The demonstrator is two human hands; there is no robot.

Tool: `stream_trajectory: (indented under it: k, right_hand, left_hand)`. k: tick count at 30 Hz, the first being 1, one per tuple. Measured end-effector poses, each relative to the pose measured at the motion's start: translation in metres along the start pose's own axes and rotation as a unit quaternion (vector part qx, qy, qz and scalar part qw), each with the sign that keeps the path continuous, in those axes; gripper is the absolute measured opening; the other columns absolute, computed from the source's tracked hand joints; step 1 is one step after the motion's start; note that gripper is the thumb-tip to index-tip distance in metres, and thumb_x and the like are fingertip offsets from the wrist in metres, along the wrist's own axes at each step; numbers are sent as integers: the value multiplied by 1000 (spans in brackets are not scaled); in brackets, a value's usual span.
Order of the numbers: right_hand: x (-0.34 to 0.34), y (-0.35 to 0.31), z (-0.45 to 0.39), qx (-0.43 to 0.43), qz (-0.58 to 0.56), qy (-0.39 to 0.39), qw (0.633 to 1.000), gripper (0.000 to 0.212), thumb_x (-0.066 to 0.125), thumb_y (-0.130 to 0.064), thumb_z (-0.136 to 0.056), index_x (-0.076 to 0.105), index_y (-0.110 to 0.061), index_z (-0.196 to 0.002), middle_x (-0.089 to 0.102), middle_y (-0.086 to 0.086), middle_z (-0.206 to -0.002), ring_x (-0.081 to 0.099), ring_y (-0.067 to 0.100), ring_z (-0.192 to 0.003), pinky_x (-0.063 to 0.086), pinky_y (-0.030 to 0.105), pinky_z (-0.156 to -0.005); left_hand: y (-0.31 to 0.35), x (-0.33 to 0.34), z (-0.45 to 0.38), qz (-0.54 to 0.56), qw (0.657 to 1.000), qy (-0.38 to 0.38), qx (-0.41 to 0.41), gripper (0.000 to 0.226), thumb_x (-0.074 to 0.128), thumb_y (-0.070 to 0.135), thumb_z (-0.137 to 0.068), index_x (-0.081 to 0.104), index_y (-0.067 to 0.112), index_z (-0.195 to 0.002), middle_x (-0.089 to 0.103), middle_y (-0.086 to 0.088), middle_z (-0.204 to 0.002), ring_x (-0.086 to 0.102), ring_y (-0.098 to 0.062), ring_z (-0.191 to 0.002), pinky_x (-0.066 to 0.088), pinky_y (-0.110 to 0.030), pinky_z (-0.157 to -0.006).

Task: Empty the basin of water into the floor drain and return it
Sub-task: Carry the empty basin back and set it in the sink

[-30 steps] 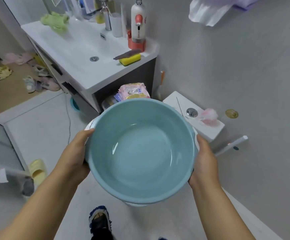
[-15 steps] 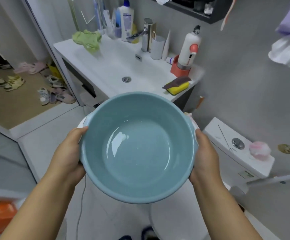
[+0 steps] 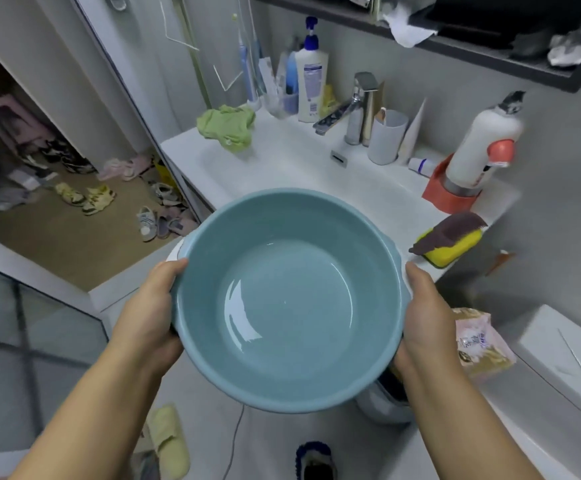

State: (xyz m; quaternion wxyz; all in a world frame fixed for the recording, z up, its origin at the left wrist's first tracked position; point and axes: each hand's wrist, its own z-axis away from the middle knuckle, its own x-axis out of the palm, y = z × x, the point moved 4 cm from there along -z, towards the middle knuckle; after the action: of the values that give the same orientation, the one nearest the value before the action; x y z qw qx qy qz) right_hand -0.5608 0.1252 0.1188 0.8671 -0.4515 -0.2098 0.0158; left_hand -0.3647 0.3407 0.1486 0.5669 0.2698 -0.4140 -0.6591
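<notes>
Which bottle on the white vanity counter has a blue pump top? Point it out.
The tall white lotion bottle at the back of the counter, left of the chrome faucet. The other white bottle, right of the faucet, has a red-orange spout and sits in a red holder.

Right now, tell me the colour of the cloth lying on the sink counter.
Light green cloth, seen in the head view.

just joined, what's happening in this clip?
A person is carrying a blue basin with both hands: the left hand grips the left rim, the right hand the right rim. The basin is held roughly level in front of the white sink counter, not resting on it. It looks empty or nearly so; only a shine shows on its bottom. A green cloth lies at the back of the counter and a yellow sponge sits at its near right corner.
</notes>
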Motion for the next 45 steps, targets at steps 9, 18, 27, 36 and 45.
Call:
stream_trajectory:
  k: [9, 18, 27, 36, 45]
  right_hand:
    - [92, -2, -54, 4, 6, 61, 998, 22, 60, -36, -94, 70, -18, -102, 73, -3, -92, 69, 19, -88, 54, 34, -79]
    - [187, 13, -88, 6, -17, 131, 991, 19, 60, -38, -93, 67, -20, -92, 75, -7, -70, 71, 16, -67, 54, 34, -72]
    - [219, 4, -133, -1, -44, 192, 980, 19, 61, -35, -93, 68, -17, -96, 73, -2, -80, 69, 21, -72, 54, 33, -70]
    - [216, 6, -217, 41, -74, 204, 975, 13, 61, -31, -93, 68, -21, -88, 73, 1, -86, 69, 26, -83, 54, 42, -84]
    - [221, 31, -260, 106, -89, 206, 969, 11, 64, -23, -89, 70, -17, -82, 73, -1, -74, 66, 26, -80, 52, 40, -80]
  left_hand:
    - [55, 5, -100, 7, 1000, -22, -14, 35, 57, 26, -93, 65, 14, -125, 75, -14, -107, 72, -25, -78, 58, -39, -71]
    - [119, 6, -211, 5, 994, -106, -28, 36, 58, 22, -92, 62, 16, -128, 70, -18, -119, 70, -29, -88, 57, -47, -81]
    - [140, 58, -300, -40, 983, -162, -69, 41, 60, 23, -90, 61, 2, -125, 65, -26, -123, 67, -33, -91, 52, -56, -92]
    - [143, 126, -367, -131, 977, -146, -83, 37, 63, 27, -87, 66, 7, -119, 72, -18, -110, 68, -32, -86, 55, -49, -83]
    - [146, 165, -413, -191, 965, -148, -105, 21, 59, 29, -93, 71, 11, -94, 74, -7, -75, 67, -26, -69, 53, -38, -71]
